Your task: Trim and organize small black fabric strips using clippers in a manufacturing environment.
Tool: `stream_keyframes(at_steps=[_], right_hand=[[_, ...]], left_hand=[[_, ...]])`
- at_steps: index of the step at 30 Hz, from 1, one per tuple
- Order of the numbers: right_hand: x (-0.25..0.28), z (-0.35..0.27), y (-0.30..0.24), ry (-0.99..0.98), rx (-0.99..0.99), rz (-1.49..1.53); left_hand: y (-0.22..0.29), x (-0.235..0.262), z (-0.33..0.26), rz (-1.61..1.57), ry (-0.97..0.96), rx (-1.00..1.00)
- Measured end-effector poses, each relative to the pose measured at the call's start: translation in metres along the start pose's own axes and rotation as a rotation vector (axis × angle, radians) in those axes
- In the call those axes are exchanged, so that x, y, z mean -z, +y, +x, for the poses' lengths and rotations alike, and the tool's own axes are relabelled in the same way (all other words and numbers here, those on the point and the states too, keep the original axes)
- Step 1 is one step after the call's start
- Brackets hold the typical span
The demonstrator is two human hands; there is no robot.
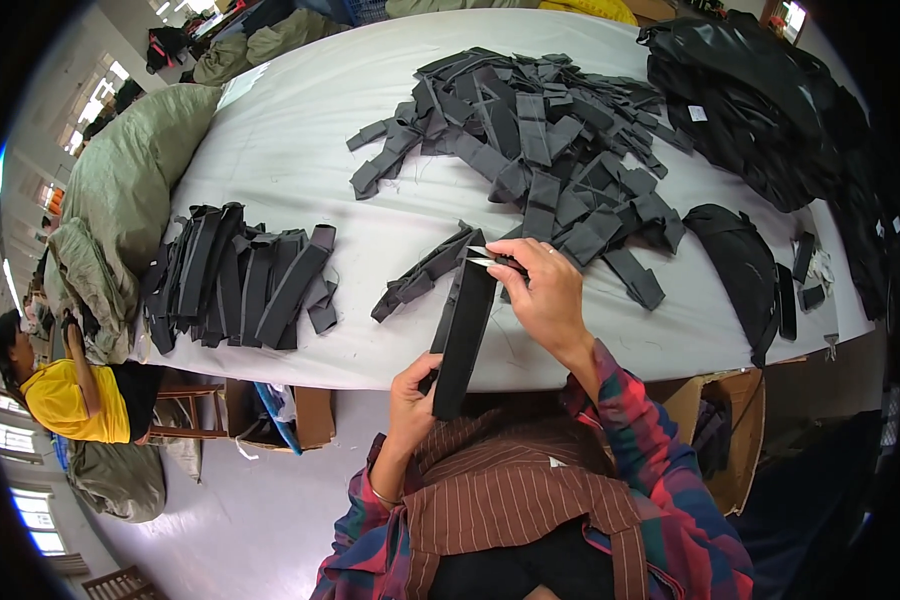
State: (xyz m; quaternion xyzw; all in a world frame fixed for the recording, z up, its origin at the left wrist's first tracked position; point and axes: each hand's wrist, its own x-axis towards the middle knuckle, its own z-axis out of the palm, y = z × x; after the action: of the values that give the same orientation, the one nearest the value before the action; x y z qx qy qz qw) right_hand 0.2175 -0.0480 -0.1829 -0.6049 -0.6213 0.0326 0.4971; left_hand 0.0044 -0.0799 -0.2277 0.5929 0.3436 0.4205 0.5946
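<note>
White table (300, 150): 2 strap piles; both hands (548, 292) hold 1 strap (462, 335).

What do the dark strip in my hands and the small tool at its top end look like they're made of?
The dark strip looks like matte woven or elastic fabric: no shine, limp like the piled strips. The small tool in the right hand shows pale, bright blades, probably metal snips.

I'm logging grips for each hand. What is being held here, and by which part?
Left hand grips the black strap at its near end; right hand holds small snips at its far end.
</note>
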Motion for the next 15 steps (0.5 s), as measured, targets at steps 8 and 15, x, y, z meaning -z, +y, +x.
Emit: stream_keyframes(at_steps=[8,15], right_hand=[[0.005,-0.002,0.009,-0.009,-0.157,0.056],[0.001,-0.010,0.008,-0.260,-0.418,0.700]], left_hand=[[-0.006,0.005,0.001,0.143,-0.012,-0.052],[0.001,0.011,0.007,-0.176,-0.131,0.129]])
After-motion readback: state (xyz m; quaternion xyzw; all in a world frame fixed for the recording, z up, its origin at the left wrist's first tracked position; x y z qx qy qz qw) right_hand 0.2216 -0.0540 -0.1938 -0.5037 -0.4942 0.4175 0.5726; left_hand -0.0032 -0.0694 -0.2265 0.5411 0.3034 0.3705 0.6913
